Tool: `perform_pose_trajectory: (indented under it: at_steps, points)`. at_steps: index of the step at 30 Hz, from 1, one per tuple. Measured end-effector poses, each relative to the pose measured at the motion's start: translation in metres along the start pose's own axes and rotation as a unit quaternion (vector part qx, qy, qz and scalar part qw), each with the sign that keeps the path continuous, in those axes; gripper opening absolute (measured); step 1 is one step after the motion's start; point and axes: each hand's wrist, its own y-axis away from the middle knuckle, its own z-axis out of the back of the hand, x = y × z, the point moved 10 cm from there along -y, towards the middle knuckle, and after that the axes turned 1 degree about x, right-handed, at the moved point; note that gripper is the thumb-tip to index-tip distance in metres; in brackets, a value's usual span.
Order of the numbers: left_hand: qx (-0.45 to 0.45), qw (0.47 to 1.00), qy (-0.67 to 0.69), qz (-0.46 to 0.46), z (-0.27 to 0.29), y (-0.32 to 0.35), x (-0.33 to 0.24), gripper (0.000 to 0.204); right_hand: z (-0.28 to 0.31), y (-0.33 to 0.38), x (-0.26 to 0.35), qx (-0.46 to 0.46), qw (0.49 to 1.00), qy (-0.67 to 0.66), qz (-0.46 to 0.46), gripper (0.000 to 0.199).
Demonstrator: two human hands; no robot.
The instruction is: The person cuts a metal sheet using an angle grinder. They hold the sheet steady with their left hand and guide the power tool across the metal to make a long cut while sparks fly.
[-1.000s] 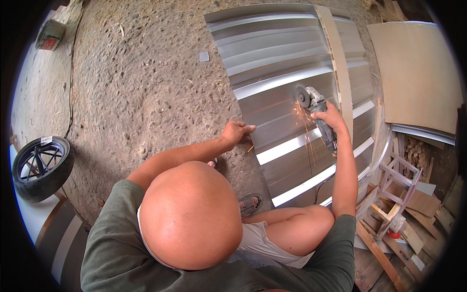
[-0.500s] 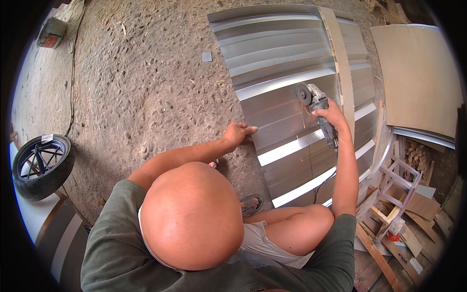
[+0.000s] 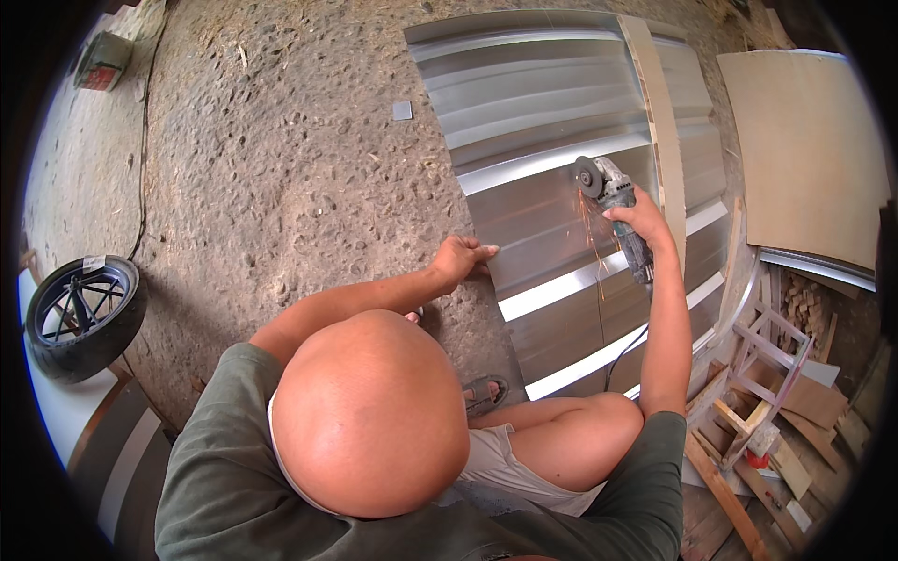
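My right hand is wrapped round the body of an angle grinder. The grinder's disc meets a ribbed, silvery metal sheet, and orange sparks fly from it toward me. A thin dark cord runs from the tool's rear across the sheet. At the sheet's left edge, my left hand pinches the metal between thumb and fingers. The exact contact of the disc with the metal is too small to make out.
A long wooden board lies across the sheet. Plywood stands at right, above a small wooden frame and scrap timber. At left are a wheel and a bucket. A small grey square lies on the rough ground.
Sparks have grown denser and stream lower below the disc. The grinder has barely shifted, and the left hand stays on the sheet's edge. The whole view has moved slightly.
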Motion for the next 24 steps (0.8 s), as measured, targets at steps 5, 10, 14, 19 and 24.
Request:
perform_pose_trajectory:
  at_steps: [5,10,14,19,24]
  points:
    - [-0.001,1.0,-0.001,0.006,-0.002,0.004,-0.004,0.018,-0.003,-0.005,0.003,0.015,1.0,-0.026,-0.003,0.073]
    - [0.003,1.0,0.012,-0.01,0.001,0.0,0.001,0.021,-0.009,-0.004,0.01,0.028,0.999,-0.024,-0.032,0.074]
    - [0.006,1.0,0.008,-0.003,-0.001,0.001,0.0,0.02,-0.003,-0.007,0.007,0.014,1.0,-0.014,-0.013,0.075]
    - [0.0,1.0,-0.001,-0.01,0.001,-0.001,-0.001,0.022,-0.002,-0.01,0.009,0.006,1.0,-0.013,-0.008,0.073]
    - [-0.001,1.0,0.004,-0.013,0.003,-0.002,0.003,0.024,-0.006,-0.015,0.024,0.001,0.999,-0.032,0.015,0.069]
